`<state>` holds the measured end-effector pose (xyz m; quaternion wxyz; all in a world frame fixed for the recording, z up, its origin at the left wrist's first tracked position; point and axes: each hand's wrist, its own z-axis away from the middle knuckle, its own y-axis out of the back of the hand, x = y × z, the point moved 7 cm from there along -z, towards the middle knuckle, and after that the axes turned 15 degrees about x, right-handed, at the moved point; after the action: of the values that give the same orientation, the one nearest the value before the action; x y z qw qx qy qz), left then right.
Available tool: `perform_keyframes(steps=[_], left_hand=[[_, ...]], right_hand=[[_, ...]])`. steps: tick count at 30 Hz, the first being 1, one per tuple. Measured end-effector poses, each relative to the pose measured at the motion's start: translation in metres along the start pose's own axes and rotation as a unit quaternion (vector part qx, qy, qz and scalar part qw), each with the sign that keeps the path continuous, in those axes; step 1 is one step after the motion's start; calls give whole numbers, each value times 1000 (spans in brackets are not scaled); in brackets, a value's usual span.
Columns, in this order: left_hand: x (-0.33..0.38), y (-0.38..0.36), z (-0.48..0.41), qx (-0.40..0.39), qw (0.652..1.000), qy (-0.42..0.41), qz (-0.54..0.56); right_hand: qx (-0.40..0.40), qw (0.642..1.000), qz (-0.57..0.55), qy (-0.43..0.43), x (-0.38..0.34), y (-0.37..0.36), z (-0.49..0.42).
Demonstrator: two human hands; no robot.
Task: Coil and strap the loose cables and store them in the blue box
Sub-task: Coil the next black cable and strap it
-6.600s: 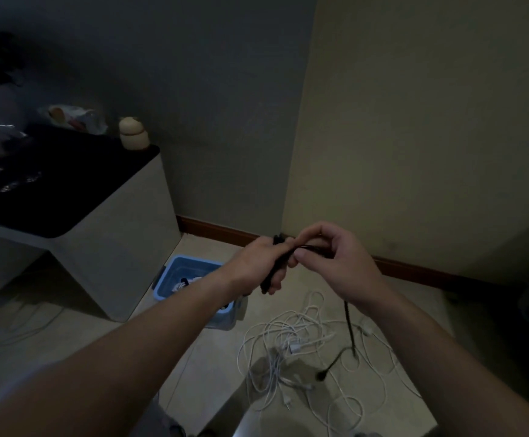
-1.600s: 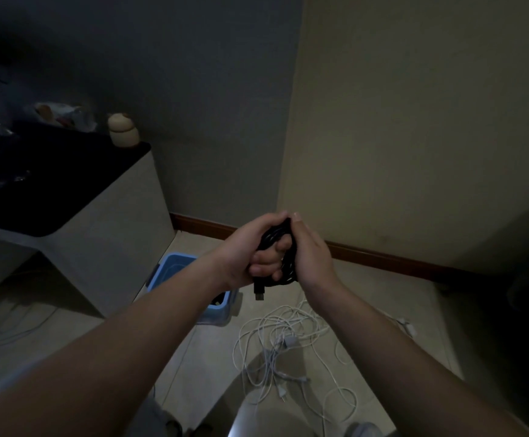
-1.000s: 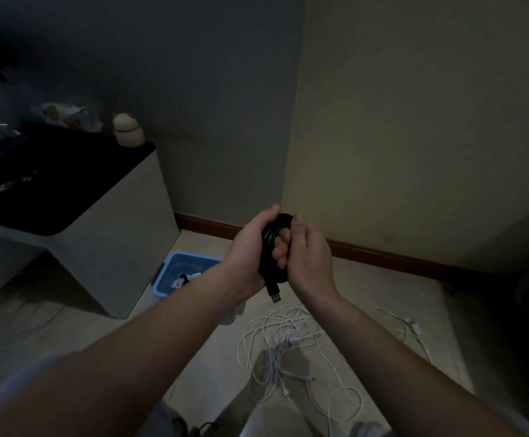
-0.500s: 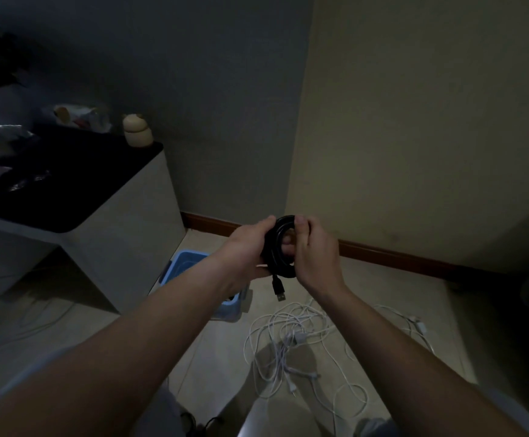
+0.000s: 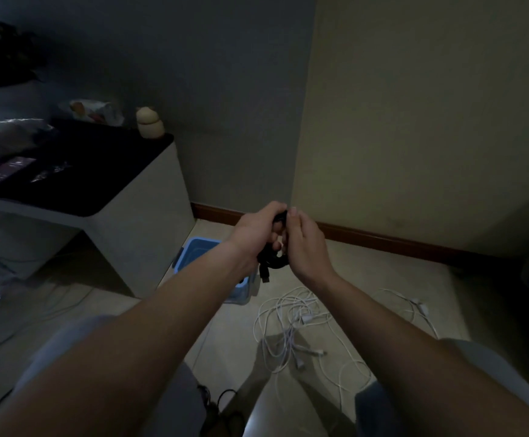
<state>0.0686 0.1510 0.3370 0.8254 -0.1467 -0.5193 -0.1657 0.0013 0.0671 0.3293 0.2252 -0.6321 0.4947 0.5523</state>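
Observation:
A coiled black cable (image 5: 275, 259) is held between both hands at chest height, with its plug end dangling below. My left hand (image 5: 255, 232) grips the coil from the left, and my right hand (image 5: 304, 244) holds it from the right with fingers curled round it. The blue box (image 5: 193, 251) stands on the floor beneath my left forearm, mostly hidden by it. A tangle of loose white cables (image 5: 297, 320) lies on the floor tiles to the right of the box.
A white table with a dark top (image 5: 99, 184) stands at the left, carrying a small beige jar (image 5: 149, 123) and plastic bags. More cables trail on the floor under it. Walls meet in a corner behind the hands. A dark object sits at the far right.
The long black cable that hung to the floor has been wound into a compact coil between my hands. Over the last second the hands stayed together, shifting slightly.

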Motion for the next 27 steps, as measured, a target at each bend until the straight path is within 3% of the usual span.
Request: perform_keyframes(steps=[4,9,16,23,27], left_hand=[[-11,11,-3,60,993,-57,-85],[-41,22,-13,69,971,-109,-200],[-112,52,-41,79,914,-132,-375],[-186,91,-76,13,848,-134,-512],[-219,110,-96,-13,798,-121,-590]], right_hand=[[-91,991,-72,-74,9,-8,10],[-214,957,-20,-196,45,-11,33],[-222,946,190,-138,128,-22,59],[-367,870,255,-211,234,-68,148],[-437,836,276,-186,266,-93,201]])
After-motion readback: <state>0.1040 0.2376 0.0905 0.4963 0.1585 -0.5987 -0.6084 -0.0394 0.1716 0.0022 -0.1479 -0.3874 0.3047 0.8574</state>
